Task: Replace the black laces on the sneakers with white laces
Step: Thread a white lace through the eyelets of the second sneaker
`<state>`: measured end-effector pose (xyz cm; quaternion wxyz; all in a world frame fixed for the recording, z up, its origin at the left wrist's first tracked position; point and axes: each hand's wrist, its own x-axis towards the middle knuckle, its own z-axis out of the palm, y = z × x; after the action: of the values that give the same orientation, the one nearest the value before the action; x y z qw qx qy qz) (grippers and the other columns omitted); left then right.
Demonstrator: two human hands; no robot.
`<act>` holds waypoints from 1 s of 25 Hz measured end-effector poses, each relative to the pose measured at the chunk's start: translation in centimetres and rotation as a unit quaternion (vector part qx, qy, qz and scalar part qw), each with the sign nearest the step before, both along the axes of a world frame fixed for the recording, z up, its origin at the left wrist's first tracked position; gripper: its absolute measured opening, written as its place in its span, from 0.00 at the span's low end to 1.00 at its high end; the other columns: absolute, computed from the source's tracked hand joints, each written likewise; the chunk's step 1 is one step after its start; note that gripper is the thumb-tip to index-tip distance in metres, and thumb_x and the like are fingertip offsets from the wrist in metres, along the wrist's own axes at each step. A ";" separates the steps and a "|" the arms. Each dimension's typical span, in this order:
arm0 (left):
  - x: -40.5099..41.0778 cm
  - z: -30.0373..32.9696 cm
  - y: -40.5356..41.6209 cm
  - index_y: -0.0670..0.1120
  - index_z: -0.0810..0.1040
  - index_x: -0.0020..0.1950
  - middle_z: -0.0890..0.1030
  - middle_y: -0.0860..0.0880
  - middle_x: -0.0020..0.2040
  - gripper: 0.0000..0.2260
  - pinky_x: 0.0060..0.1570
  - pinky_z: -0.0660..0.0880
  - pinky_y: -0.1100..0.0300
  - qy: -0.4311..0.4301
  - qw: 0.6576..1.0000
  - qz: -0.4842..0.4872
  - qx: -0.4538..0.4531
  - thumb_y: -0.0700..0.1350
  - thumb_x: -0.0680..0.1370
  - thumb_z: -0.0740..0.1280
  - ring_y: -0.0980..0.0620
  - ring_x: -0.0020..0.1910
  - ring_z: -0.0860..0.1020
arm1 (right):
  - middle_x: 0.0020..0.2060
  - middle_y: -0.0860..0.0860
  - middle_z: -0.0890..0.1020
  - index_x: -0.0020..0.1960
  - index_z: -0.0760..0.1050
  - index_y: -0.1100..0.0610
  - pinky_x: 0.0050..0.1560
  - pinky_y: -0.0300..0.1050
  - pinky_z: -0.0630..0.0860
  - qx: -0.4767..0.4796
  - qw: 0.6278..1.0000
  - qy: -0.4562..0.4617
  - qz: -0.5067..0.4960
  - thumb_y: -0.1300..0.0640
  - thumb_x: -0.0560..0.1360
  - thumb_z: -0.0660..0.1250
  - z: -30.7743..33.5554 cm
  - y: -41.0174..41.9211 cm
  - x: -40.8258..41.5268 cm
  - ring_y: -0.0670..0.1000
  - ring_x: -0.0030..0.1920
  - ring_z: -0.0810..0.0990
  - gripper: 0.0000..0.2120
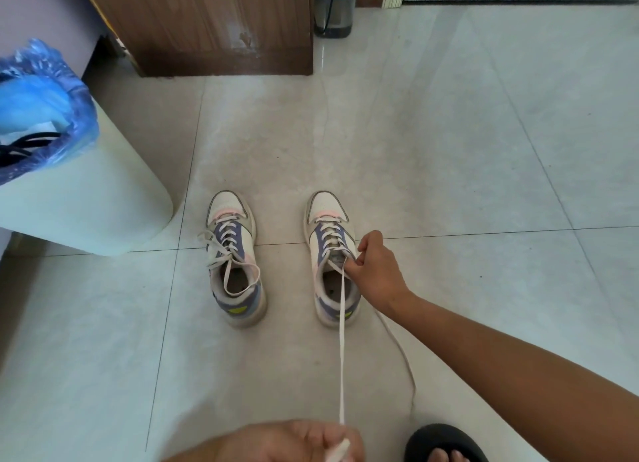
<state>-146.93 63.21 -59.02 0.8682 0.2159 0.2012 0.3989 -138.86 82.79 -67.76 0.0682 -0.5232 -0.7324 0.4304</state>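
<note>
Two white, grey and purple sneakers stand side by side on the tiled floor. The left sneaker (235, 257) is threaded with a white lace, its loose ends draped over the opening. The right sneaker (332, 254) also carries a white lace (341, 340). One end runs taut from its top eyelets down to my left hand (294, 442), which pinches the tip at the bottom edge. My right hand (375, 264) grips the right sneaker at its top eyelets and tongue. The lace's other end (401, 351) trails on the floor under my right forearm. Black laces (24, 147) lie in the bin.
A pale bin (103, 198) with a blue plastic liner (48, 98) stands at the left. A wooden cabinet (207, 25) is behind the shoes, with a water bottle (333, 8) beside it. My foot in a black slipper (446, 444) is at the bottom right.
</note>
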 end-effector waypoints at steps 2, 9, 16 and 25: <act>0.4 -0.3 -0.2 0.53 0.75 0.49 0.77 0.62 0.39 0.04 0.39 0.69 0.75 -0.026 0.998 -0.052 -0.024 0.46 0.79 0.60 0.67 0.38 0.74 | 0.30 0.49 0.70 0.49 0.62 0.57 0.30 0.41 0.63 0.001 1.000 -0.004 0.012 0.59 0.75 0.64 -0.1 -0.1 0.1 0.48 0.29 0.68 0.10; -2.8 -1.9 3.8 0.44 0.76 0.51 0.80 0.45 0.47 0.09 0.41 0.79 0.60 0.230 0.951 -0.139 -0.153 0.49 0.79 0.63 0.52 0.44 0.80 | 0.28 0.47 0.69 0.43 0.62 0.55 0.34 0.44 0.64 0.005 0.985 -0.015 0.173 0.59 0.74 0.66 0.8 0.4 2.4 0.50 0.30 0.66 0.11; -5.9 -6.0 13.2 0.42 0.77 0.51 0.80 0.46 0.49 0.09 0.47 0.72 0.55 0.754 0.650 0.093 -0.031 0.46 0.80 0.60 0.48 0.48 0.77 | 0.37 0.51 0.78 0.49 0.73 0.54 0.40 0.43 0.69 -0.032 0.993 -0.036 0.108 0.54 0.77 0.63 0.9 1.9 1.7 0.48 0.36 0.73 0.04; -4.2 -8.2 16.7 0.42 0.79 0.49 0.78 0.43 0.50 0.07 0.40 0.71 0.56 0.855 0.508 -0.010 0.100 0.41 0.76 0.62 0.43 0.48 0.78 | 0.49 0.54 0.80 0.54 0.76 0.58 0.44 0.46 0.72 0.112 0.945 -0.196 0.236 0.57 0.78 0.60 0.6 2.8 -2.2 0.56 0.50 0.78 0.09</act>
<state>-151.11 79.91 -67.25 0.2513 0.5399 0.8027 0.0297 -141.04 85.56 -67.19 -0.1220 -0.3986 -0.8772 0.2383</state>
